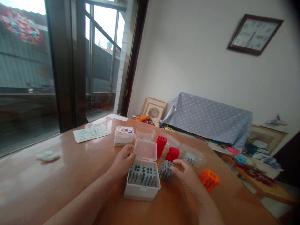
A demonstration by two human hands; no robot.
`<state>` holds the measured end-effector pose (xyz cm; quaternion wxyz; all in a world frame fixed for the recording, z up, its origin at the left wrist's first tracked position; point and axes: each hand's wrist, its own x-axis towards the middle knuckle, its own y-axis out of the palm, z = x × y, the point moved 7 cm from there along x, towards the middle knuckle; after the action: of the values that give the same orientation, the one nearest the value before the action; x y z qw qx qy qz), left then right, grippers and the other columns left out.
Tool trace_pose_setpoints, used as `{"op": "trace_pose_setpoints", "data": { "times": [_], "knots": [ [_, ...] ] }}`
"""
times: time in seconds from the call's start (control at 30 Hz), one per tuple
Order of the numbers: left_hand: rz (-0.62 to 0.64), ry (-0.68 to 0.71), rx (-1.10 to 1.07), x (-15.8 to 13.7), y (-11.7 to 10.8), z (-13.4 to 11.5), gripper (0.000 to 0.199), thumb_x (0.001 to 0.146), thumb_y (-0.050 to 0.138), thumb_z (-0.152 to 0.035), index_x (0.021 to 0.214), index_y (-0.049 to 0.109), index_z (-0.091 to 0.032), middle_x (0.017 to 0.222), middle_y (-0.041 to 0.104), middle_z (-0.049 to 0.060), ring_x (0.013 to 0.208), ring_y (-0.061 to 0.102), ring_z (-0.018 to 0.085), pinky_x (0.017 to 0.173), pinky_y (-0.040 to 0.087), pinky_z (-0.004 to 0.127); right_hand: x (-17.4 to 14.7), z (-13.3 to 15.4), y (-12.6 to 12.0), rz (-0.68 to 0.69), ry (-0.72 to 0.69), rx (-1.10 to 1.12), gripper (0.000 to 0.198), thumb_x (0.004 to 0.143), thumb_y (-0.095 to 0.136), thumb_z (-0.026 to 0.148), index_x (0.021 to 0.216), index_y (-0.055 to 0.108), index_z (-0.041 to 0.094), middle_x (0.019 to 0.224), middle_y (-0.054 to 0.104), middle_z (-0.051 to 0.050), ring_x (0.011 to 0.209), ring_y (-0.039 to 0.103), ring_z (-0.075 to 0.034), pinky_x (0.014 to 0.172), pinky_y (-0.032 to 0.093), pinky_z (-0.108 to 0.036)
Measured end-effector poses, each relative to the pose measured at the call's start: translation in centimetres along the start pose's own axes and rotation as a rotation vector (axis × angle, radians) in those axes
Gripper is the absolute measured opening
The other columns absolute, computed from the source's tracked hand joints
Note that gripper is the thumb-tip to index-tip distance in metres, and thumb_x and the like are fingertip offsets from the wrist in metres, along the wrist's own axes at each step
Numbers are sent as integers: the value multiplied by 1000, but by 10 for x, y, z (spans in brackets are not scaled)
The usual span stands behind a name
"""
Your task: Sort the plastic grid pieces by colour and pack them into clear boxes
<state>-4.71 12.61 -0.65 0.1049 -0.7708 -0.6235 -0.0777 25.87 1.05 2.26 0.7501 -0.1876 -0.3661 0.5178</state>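
- The tabletop (pixel 89 161) is carrying an open box (pixel 141 193).
- The left hand (pixel 122 161) is resting curled fingers by the lid (pixel 145 149); their grip is staying unclear.
- The right hand (pixel 187 173), fingers half open, is touching the gray stack (pixel 166 171) just right of the box; whether it is gripping, one cannot tell.
- Gentle, even squeezing is probably suiting it.

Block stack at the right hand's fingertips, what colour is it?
The block stack is grey; see the head view.
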Motion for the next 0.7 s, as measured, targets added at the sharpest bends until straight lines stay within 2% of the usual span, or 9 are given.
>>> {"op": "trace_pose_setpoints", "data": {
  "times": [0.3, 0.5, 0.7],
  "knots": [
    [18, -9, -26, -1, 1, -4, 32, 84, 60, -33, 112, 59, -17, 75, 69, 0, 63, 64, 18, 56, 44, 25, 1, -9, -1, -61, 28, 64, 45, 82, 65, 40, 122, 67, 20, 119, 68, -9, 111, 63, -26, 99, 47, -41],
    [10, 4, 14, -1, 0, -8, 30, 85, 58, -30, 112, 59, -18, 73, 68, -1, 62, 63, 18, 57, 45, 26, -1, -5, 8, 83, 44, 114, 55, 82, 57, 30, 137, 60, 24, 145, 56, -8, 135, 50, -26, 108, 42, -40],
    [-19, -19, -18, -2, -1, -7, 35, 81, 61, -31, 112, 61, -16, 72, 68, 0, 61, 63, 19, 56, 44, 27, -2, -3, 11, 140, 59, 158, 54, 83, 59, 30, 137, 59, 21, 142, 60, -9, 133, 53, -28, 112, 39, -46]
  ]
}}
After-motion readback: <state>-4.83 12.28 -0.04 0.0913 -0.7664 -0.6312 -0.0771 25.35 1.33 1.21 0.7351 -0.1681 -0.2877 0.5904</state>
